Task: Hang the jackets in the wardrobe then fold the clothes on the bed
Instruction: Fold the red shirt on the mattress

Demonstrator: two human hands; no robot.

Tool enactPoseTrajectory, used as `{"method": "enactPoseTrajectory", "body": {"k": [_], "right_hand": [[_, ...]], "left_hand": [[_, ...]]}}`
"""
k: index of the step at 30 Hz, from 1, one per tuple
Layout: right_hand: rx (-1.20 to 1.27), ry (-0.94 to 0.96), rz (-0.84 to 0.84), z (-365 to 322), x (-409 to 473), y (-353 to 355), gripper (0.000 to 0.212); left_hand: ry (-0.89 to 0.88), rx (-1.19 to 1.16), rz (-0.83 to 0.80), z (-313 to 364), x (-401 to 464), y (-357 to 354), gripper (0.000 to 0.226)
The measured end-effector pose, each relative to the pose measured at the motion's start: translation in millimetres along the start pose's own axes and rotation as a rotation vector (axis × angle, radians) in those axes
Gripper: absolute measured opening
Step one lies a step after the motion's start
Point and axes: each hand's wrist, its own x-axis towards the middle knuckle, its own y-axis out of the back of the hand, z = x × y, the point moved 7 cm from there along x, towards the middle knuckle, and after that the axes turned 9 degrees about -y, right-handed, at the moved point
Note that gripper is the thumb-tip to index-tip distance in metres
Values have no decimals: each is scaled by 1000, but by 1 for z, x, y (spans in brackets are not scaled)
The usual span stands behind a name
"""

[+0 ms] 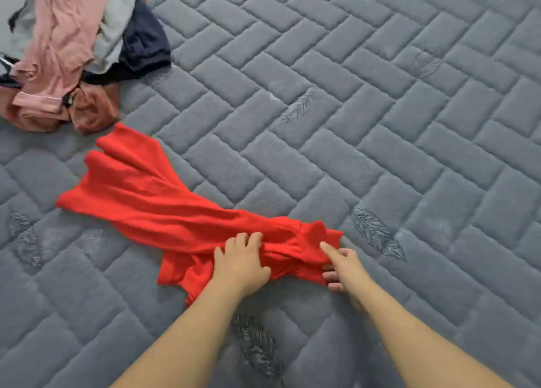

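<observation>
**Spreading the red garment flat before the first fold**

A bright red, soft knit garment (164, 200) lies bunched and twisted on the grey quilted bed (380, 124), stretching from the fingers away toward the upper left. The left hand (241, 263) has its fingers (248, 238) curled into a gathered ridge of the red cloth, gripping it. The right hand (344, 266) pinches the near right corner of the same garment: its forefinger lies straight on top of the cloth while the lower fingers tuck under the edge.

The step in hand looks like opening the piece out so it can be folded. To do it well, I would judge that both hands should draw apart along the near hem until the twist between them is gone, then lift and shake lightly so the far end drops flat rather than dragging in wrinkles. The knit looks limp and clingy on the quilted surface, so sliding it will likely bunch it again; lifting is safer.

Room is generous to the right of the fingers and beyond them, where the bed is bare quilting with stitched leaf marks. Up and left of the fingers, just beyond the garment's far end, sits a loose pile of pink, pale grey, navy and rust clothes (73, 51); the red cloth's tip lies near it, so spreading leftward risks catching that heap. The bed's edges are out of view.
</observation>
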Motion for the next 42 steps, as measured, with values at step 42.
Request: {"method": "enactPoseTrajectory", "body": {"k": [42], "right_hand": [[-12, 361, 595, 92, -40, 187, 28]], "left_hand": [[-98, -441, -440, 169, 30, -89, 45]]}}
